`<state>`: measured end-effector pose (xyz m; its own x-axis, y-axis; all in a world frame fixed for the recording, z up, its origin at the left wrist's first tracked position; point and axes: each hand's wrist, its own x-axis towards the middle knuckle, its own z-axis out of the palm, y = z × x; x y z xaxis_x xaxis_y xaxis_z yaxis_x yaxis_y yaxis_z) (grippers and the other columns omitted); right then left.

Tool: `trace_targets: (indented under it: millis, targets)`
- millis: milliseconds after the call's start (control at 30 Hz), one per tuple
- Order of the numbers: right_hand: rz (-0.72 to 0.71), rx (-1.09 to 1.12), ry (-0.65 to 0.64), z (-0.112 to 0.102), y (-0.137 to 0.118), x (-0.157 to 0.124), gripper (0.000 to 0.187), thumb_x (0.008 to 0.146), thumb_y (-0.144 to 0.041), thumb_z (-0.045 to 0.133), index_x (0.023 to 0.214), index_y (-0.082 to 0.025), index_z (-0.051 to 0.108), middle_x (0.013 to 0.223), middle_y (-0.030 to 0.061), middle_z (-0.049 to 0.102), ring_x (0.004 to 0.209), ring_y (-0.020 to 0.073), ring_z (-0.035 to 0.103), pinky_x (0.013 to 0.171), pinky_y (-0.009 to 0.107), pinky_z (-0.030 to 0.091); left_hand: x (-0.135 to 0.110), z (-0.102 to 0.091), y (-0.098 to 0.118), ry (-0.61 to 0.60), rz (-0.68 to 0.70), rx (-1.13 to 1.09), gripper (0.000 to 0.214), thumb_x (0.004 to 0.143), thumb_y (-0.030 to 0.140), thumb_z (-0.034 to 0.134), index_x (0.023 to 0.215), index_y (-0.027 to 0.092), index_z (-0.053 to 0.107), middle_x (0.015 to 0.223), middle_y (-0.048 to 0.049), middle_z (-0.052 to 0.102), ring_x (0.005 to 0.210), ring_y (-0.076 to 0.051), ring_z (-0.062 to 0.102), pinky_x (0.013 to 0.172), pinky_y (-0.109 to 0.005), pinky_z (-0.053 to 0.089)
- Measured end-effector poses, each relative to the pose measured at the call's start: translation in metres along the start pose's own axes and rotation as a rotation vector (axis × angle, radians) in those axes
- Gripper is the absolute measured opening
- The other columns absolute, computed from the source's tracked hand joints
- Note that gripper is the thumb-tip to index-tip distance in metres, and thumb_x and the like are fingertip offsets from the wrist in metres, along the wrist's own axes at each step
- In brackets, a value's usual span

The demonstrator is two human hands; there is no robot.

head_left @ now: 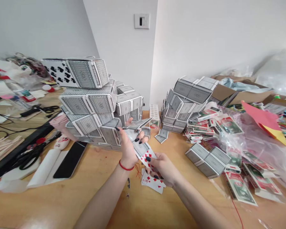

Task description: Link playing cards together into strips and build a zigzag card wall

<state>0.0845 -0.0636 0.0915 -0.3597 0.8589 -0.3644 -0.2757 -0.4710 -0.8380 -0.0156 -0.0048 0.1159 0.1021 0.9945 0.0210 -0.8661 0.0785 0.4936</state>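
Note:
My left hand, with a red string bracelet, holds several grey-backed playing cards in a loose fan. My right hand pinches a red diamond card at the lower end of that fan. Just below my hands, face-up red diamond cards lie on the wooden table. Close behind my left hand rises a tall structure of interlocked grey-backed cards. A second card structure stands to the right of it.
A black-spotted card box tops the left structure. Scissors, a phone and wooden sticks lie at left. At right are banknote-printed cards, a plastic bag and a cardboard box.

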Motion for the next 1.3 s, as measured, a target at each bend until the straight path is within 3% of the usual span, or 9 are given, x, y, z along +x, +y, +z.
trace_targets:
  millis: [500, 567, 700, 767, 967, 1300]
  targets:
    - [-0.011, -0.073, 0.083, 0.001, 0.0, 0.0, 0.022, 0.068, -0.03, 0.05, 0.053, -0.016, 0.045, 0.034, -0.0044, 0.047, 0.024, 0.003, 0.031, 0.025, 0.015, 0.014, -0.003, -0.002, -0.01, -0.052, -0.076, -0.128, 0.041, 0.077, 0.06, 0.038, 0.086, 0.021, 0.049, 0.066, 0.0019, 0.041, 0.045, -0.006, 0.034, 0.04, -0.018, 0.03]
    - [-0.013, -0.07, 0.034, 0.0, -0.003, -0.002, 0.02, 0.069, -0.03, 0.051, 0.055, -0.016, 0.047, 0.034, -0.004, 0.047, 0.025, 0.0037, 0.034, 0.025, 0.014, 0.017, -0.002, -0.002, -0.007, -0.051, -0.098, -0.144, 0.042, 0.076, 0.061, 0.038, 0.085, 0.021, 0.049, 0.066, 0.0017, 0.041, 0.045, -0.006, 0.034, 0.04, -0.018, 0.03]
    - [0.018, 0.028, -0.187, -0.005, -0.009, -0.004, 0.02, 0.067, -0.031, 0.059, 0.07, -0.013, 0.051, 0.055, 0.0038, 0.062, 0.042, 0.0104, 0.054, 0.035, 0.018, 0.039, 0.002, -0.003, 0.008, -0.05, -0.12, -0.125, 0.047, 0.073, 0.066, 0.037, 0.079, 0.02, 0.048, 0.064, 0.0015, 0.041, 0.045, -0.007, 0.033, 0.04, -0.019, 0.031]
    - [0.031, 0.045, -0.228, -0.006, -0.008, -0.004, 0.024, 0.066, -0.033, 0.061, 0.071, -0.013, 0.049, 0.061, 0.0055, 0.064, 0.042, 0.0111, 0.055, 0.035, 0.019, 0.042, 0.004, -0.003, 0.014, -0.043, -0.111, -0.108, 0.051, 0.07, 0.069, 0.037, 0.075, 0.019, 0.046, 0.064, 0.0015, 0.041, 0.045, -0.007, 0.034, 0.041, -0.02, 0.032]
    - [0.005, 0.026, -0.054, -0.003, -0.002, -0.004, 0.023, 0.064, -0.033, 0.06, 0.064, -0.015, 0.046, 0.048, 0.0003, 0.06, 0.024, 0.0032, 0.035, 0.022, 0.014, 0.024, 0.001, 0.003, 0.013, -0.032, -0.034, -0.141, 0.047, 0.074, 0.066, 0.034, 0.08, 0.021, 0.048, 0.063, 0.0018, 0.041, 0.044, -0.007, 0.035, 0.041, -0.021, 0.031]
    - [-0.027, -0.045, 0.025, -0.002, -0.002, -0.005, 0.021, 0.065, -0.033, 0.056, 0.06, -0.015, 0.047, 0.043, -0.0018, 0.056, 0.022, 0.0024, 0.031, 0.021, 0.014, 0.019, -0.002, 0.0, 0.004, -0.027, -0.016, -0.134, 0.047, 0.073, 0.065, 0.037, 0.079, 0.02, 0.049, 0.062, 0.0016, 0.042, 0.045, -0.007, 0.035, 0.038, -0.019, 0.027]
